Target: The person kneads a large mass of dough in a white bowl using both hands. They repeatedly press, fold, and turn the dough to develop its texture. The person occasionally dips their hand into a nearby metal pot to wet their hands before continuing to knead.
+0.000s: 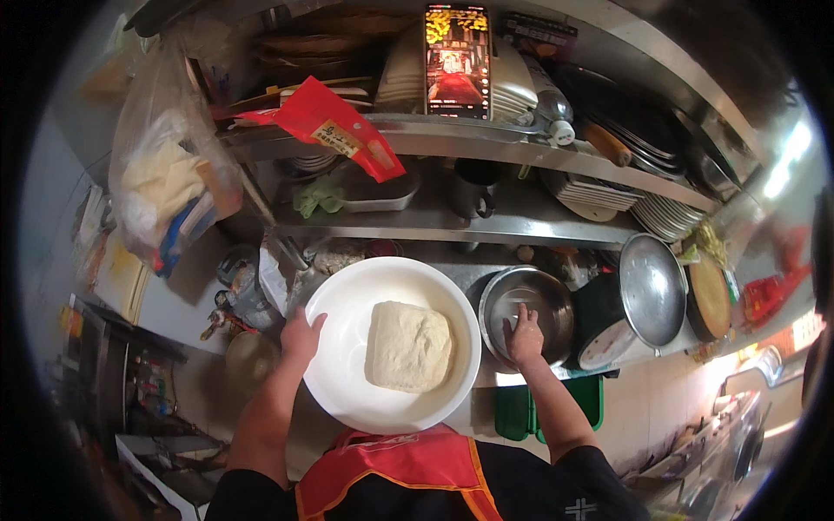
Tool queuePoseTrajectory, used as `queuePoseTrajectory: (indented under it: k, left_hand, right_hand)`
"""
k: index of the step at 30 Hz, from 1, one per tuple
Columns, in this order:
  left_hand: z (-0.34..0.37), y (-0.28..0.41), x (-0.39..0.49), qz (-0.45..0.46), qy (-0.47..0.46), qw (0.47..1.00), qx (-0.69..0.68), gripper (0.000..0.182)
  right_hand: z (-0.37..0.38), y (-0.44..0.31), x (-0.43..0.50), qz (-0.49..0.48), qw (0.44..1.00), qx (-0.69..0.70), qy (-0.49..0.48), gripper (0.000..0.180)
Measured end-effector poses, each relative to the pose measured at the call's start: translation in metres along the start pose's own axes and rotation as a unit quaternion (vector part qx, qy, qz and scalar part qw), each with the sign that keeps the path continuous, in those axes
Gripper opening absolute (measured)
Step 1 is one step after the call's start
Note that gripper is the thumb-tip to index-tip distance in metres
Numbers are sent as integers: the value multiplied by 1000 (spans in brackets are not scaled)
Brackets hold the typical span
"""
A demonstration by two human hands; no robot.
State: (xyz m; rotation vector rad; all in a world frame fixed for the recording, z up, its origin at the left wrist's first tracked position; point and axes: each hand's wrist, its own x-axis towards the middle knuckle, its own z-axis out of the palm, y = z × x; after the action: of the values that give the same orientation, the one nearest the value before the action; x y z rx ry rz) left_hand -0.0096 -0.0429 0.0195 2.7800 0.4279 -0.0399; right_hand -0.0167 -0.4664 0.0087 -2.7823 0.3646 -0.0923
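A large white basin point(339, 378) stands before me, its near rim close to my apron. In its right half lies a thick, smooth block of pale dough point(412, 348). My left hand point(301, 338) grips the basin's left rim, thumb on the inner side and the other fingers hidden outside. Over a round stainless-steel bowl point(490, 299) to the right, my right hand point(525, 335) reaches with spread fingers and holds nothing. Whether its fingertips touch what is in the bowl, I cannot tell.
A steel shelf point(443, 133) rises behind, carrying a lit phone point(458, 65), a red packet point(339, 127) and stacked plates point(586, 189). Right of the steel bowl, a metal pan point(651, 290) leans on its side. A filled plastic bag point(172, 169) hangs at left; green bins point(515, 410) sit below the counter.
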Motion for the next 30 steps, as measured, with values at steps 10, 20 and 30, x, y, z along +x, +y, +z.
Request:
queuePoseTrajectory:
  k: [10,20,30]
  left_hand:
    - [14,-6,-53,-131,73,988,-32,44]
    - [29,-25,-41,-71,77,994,-14,52]
    - [10,-14,6,16,-15,997,-79,48]
  right_hand:
    - [111,76,71,55,984,-84,-145,38]
    - [63,59,38,187,954,233,-24,36]
    - [-13,-5,-6,-53,990,58,117,24]
